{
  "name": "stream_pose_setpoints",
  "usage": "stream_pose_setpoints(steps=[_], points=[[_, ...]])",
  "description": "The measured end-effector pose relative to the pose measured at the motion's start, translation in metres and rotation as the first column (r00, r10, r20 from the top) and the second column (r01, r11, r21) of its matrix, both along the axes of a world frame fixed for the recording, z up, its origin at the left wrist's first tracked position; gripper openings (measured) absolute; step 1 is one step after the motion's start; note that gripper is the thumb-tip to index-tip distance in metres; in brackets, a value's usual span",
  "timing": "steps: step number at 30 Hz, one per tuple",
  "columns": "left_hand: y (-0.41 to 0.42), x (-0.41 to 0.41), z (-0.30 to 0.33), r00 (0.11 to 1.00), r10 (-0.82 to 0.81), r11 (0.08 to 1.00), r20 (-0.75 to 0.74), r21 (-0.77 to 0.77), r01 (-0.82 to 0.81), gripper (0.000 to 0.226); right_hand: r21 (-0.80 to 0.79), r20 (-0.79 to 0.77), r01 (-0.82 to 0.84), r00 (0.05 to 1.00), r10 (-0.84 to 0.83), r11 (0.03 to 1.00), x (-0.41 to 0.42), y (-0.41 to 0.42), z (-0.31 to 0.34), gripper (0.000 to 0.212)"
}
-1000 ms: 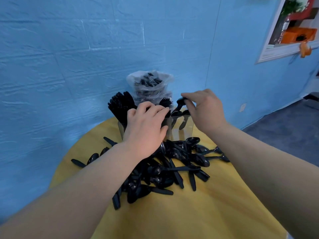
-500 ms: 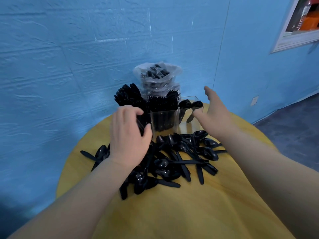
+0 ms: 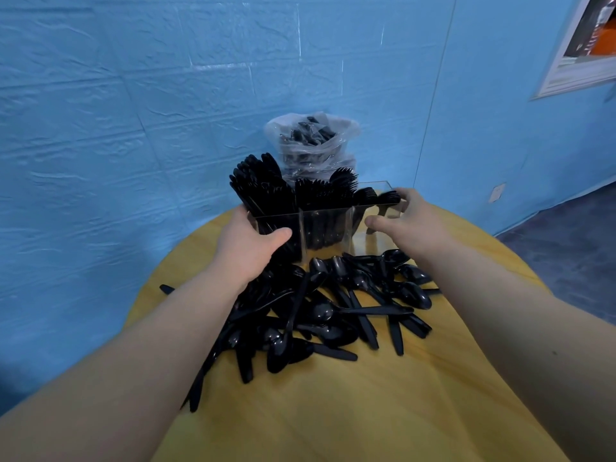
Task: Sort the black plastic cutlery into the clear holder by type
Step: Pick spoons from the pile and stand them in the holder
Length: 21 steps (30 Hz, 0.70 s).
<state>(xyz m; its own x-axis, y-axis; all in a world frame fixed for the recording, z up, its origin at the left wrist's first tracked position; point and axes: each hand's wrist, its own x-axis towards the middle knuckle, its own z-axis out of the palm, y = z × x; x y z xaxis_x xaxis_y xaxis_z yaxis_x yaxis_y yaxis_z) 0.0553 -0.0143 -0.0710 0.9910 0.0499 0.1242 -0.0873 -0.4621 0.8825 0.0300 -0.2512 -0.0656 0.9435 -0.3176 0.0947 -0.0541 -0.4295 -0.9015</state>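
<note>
Round yellow table (image 3: 383,411). Textured blue wall (image 3: 133,95) behind. Clear plastic bag (image 3: 313,141) at table's far edge, dark contents. White-framed poster (image 3: 586,45) upper right. Wall outlet (image 3: 497,192). Dark floor (image 3: 573,238) right.

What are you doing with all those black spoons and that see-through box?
A person is sorting black plastic cutlery. Right now the left hand grips the left end of the clear holder and the right hand grips its right end, on a round yellow table. The holder's left and middle compartments are packed; the right one holds only a few spoons. A pile of loose spoons lies in front, and a plastic bag of more cutlery stands behind.
</note>
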Motion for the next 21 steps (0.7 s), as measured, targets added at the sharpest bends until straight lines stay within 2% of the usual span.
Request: stream_pose_setpoints(steps=[9,18,21], points=[[0.010,-0.016,-0.003,1.000,0.010,0.999,-0.007,-0.033,-0.010,0.057,0.002,0.004,0.008,1.000,-0.008,1.000,-0.021,0.003,-0.003,0.064],[0.019,-0.040,0.000,0.999,-0.028,1.000,-0.032,0.007,0.028,0.059,-0.030,-0.039,-0.013,0.999,0.011,0.999,-0.051,0.007,-0.004,0.078],[0.020,-0.046,0.003,0.998,-0.056,0.998,-0.024,0.018,0.057,0.063,-0.086,0.036,0.046,0.998,-0.043,0.995,-0.066,0.013,0.001,0.080]])
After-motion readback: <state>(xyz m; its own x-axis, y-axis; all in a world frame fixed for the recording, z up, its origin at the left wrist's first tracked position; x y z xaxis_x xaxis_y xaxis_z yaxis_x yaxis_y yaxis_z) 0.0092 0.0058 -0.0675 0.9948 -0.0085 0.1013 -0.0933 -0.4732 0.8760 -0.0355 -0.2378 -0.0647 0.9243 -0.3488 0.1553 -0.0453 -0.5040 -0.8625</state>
